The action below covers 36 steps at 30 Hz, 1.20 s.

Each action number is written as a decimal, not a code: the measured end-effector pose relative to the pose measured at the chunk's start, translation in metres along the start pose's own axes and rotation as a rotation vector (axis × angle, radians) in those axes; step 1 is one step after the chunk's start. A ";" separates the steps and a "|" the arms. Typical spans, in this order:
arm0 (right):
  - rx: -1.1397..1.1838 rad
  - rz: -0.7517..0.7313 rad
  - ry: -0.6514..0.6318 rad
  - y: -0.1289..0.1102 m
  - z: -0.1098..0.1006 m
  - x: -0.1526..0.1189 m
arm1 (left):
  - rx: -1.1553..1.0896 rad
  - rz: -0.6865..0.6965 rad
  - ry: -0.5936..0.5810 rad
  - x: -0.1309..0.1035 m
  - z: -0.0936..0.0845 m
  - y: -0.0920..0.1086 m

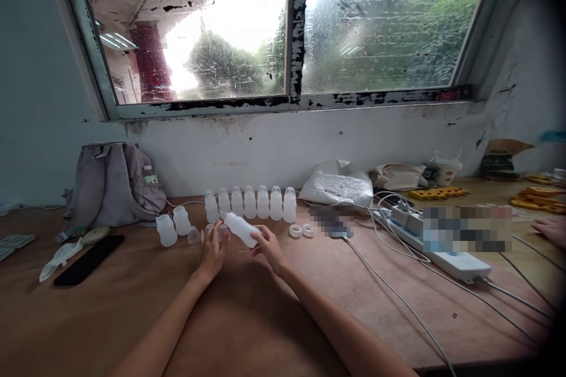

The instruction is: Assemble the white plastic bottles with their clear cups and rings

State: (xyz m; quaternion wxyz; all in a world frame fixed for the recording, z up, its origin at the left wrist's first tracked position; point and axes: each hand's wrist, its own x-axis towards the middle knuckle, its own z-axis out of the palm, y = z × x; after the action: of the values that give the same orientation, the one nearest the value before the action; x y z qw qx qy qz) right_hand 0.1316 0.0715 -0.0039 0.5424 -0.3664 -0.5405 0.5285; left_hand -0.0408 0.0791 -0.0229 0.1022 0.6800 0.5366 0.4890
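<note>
A white translucent baby bottle (242, 229) is tilted in my right hand (267, 245), its neck pointing up and left and its base between my fingers and thumb. My left hand (213, 250) is beside the bottle's neck, fingers bent together. Clear dome caps lie close around and behind it; what its fingers grip is partly hidden. One clear cap (193, 235) sits just left of that hand. Two open bottle bodies, a nearer one (167, 231) and a farther one (181, 221), stand to the left. Behind my hands, several capped bottles (250, 202) form a row.
Two white rings (295, 230) lie right of the bottles. A grey backpack (112, 182) and black phone (89, 260) are on the left. A silvery plastic bag (338, 185), power strip (457, 262) and trailing cables occupy the right. Another person's hand (550, 228) shows at the far right.
</note>
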 end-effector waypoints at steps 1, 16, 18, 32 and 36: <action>0.025 0.013 0.037 -0.001 -0.004 0.003 | 0.092 0.045 -0.016 0.002 -0.002 -0.005; -0.024 -0.046 0.277 0.001 -0.029 0.013 | -0.617 -0.220 0.186 0.009 -0.007 0.002; -0.077 -0.067 0.249 0.002 -0.031 0.012 | -0.716 -0.253 0.187 0.007 -0.007 0.004; -0.398 -0.234 0.188 -0.002 -0.027 0.003 | -0.576 -0.102 0.004 -0.004 0.000 0.015; -0.435 -0.270 0.159 -0.002 -0.025 0.001 | -0.321 0.036 -0.011 -0.017 -0.007 0.030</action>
State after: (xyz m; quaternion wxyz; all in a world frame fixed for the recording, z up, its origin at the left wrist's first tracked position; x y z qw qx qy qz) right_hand 0.1557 0.0760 -0.0055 0.5572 -0.4395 -0.6411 0.2922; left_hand -0.0264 0.0503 -0.0095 0.2039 0.6671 0.4387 0.5665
